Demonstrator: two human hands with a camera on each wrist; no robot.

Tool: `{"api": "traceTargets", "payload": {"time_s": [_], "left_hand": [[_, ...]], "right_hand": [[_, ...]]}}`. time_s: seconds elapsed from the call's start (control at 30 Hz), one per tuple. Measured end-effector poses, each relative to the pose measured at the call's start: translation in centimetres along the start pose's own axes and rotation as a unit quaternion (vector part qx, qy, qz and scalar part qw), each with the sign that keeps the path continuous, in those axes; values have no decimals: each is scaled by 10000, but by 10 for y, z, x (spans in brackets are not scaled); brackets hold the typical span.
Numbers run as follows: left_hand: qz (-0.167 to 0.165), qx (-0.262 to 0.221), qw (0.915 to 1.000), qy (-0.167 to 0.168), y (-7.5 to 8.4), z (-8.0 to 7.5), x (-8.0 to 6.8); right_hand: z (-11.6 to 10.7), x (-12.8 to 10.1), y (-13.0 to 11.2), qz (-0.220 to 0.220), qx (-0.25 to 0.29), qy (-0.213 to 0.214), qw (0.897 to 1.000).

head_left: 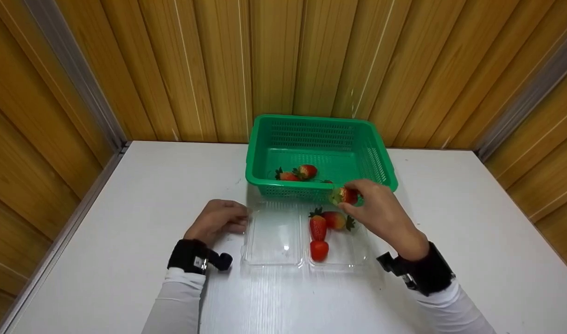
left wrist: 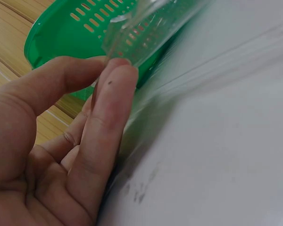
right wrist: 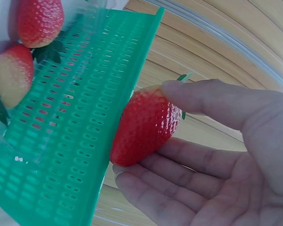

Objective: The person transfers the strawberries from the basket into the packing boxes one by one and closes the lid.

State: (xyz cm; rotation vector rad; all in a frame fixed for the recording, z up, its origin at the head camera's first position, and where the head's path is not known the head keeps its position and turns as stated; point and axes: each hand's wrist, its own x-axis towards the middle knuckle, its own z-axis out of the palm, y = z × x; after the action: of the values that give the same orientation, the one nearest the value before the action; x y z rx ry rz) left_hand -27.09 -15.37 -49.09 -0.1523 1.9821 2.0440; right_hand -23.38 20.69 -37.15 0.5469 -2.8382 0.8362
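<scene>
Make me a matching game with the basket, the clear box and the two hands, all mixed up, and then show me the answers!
Things:
1. basket
2. clear box
3. left hand
4. right hand

Clues:
A. holds one strawberry
B. lies open, with three strawberries in one half
C. is green with little holes
D. pinches a see-through plastic edge

Right pairs: 1-C, 2-B, 3-D, 4-A
</scene>
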Motion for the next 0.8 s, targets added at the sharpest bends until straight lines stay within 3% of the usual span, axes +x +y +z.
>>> {"api": "traceTargets", "payload": {"time_s": [0.8], "left_hand": [[-6,60,10000,9,0,-1,1]], "right_hand": [[10,-23,13,-178,-230,-150,9995]]}}
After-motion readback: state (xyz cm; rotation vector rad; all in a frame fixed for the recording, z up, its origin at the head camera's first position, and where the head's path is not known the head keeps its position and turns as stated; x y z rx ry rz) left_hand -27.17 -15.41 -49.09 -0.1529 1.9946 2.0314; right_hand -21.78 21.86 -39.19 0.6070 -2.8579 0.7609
